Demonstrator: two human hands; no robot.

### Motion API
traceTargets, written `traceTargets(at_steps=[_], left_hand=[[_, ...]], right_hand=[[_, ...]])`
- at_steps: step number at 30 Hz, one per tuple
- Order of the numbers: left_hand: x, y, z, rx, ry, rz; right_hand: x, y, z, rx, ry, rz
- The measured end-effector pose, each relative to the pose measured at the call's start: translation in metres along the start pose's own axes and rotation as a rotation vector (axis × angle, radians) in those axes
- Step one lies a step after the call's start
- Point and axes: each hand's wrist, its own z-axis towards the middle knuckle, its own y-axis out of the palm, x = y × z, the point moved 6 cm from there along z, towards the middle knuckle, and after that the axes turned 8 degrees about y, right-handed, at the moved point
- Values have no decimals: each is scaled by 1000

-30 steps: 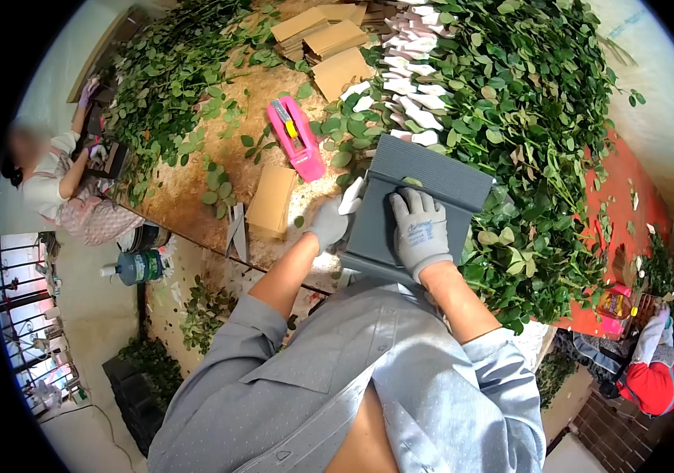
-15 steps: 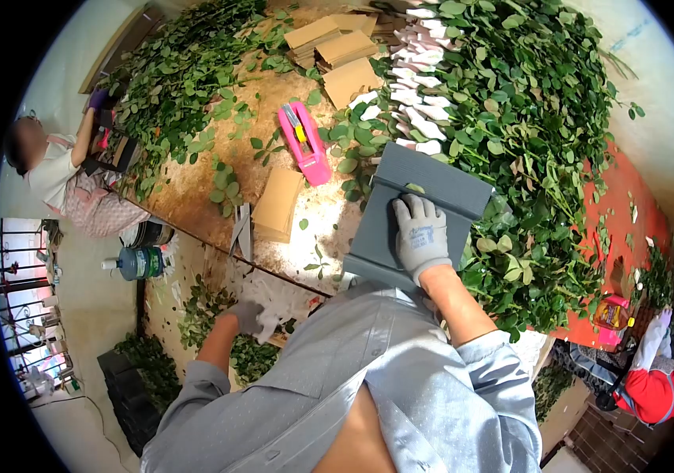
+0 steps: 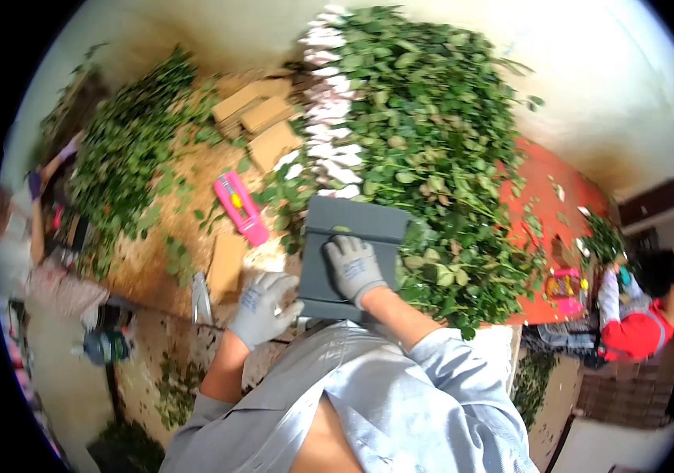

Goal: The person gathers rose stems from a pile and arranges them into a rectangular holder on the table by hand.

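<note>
My right hand (image 3: 355,270), in a grey work glove, lies flat with fingers stretched on a dark grey folded board (image 3: 360,217). A small green leaf (image 3: 341,229) is on the board by its fingertips. My left hand (image 3: 262,309), gloved alike, is by the board's lower left edge. Its fingers and thumb are curved and apart; I make out nothing between them. Close to it are a tan cardboard stack (image 3: 227,264) and metal scissors (image 3: 201,299). Farther up lies a pink tape dispenser (image 3: 240,209).
Leafy stems (image 3: 431,134) with white-wrapped ends (image 3: 330,118) cover the table's right part. Another leafy pile (image 3: 120,150) lies left, with cardboard pieces (image 3: 262,118) at the back. A co-worker (image 3: 57,236) is at left, another in red (image 3: 635,335) at right, near a pink-labelled bottle (image 3: 564,288).
My left hand has come up from the white material below the table edge to beside the grey board. My right hand stays on the board. The whole view has shifted.
</note>
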Motion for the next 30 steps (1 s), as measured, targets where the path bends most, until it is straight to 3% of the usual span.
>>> traceTargets(at_steps=[2, 4, 6, 8, 20, 30], left_hand=[[29, 20, 22, -79, 248, 30], [28, 52, 23, -247, 250, 208], [24, 73, 15, -254, 283, 400], [26, 82, 15, -264, 236, 408], [5, 99, 15, -242, 267, 421], [7, 98, 15, -282, 153, 344]], right_hand=[[-3, -8, -3, 2, -9, -32], [-7, -10, 1, -167, 8, -64], [-7, -4, 0, -169, -26, -124], [-9, -5, -4, -73, -54, -162], [-6, 1, -6, -42, -42, -173], [3, 7, -10, 95, -119, -86]])
